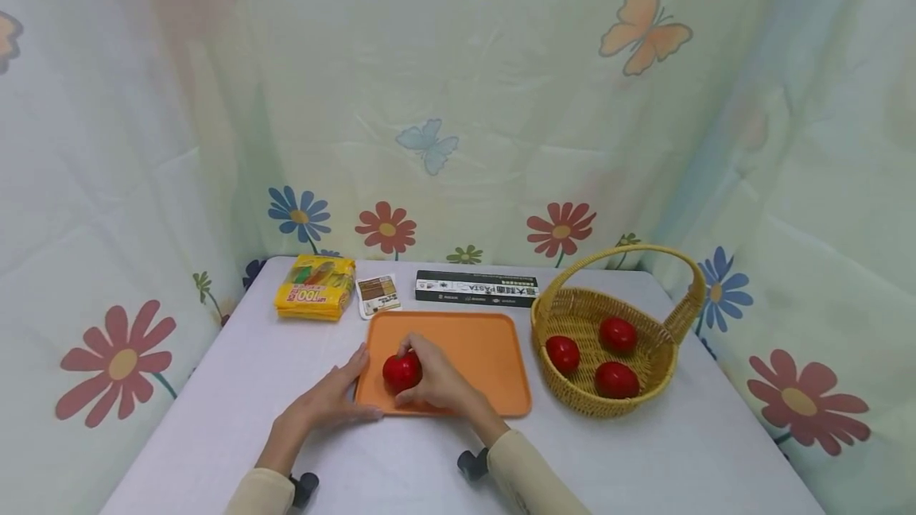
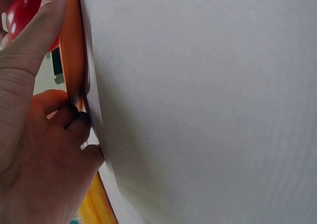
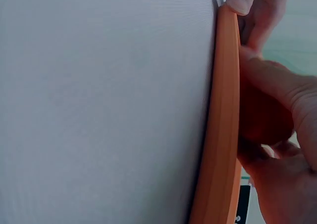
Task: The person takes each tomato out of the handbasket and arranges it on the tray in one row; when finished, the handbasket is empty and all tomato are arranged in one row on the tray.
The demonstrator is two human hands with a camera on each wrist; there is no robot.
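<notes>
A red apple [image 1: 402,372] sits at the left part of an orange tray [image 1: 472,348]. My right hand [image 1: 438,376] grips it from the right, thumb on the near side and fingers over the far side; the right wrist view shows the apple [image 3: 265,112] between them, low against the tray. My left hand [image 1: 325,397] holds the tray's near left corner. In the left wrist view its thumb [image 2: 37,38] lies along the near edge and its fingers curl at the left edge.
A wicker basket [image 1: 572,396] with a tall handle stands to the right, holding 3 red apples [image 1: 617,380]. Behind the tray lie a yellow packet [image 1: 315,288], a small brown-and-white packet [image 1: 378,295] and a long black box [image 1: 475,289]. Flowered curtains surround the white table.
</notes>
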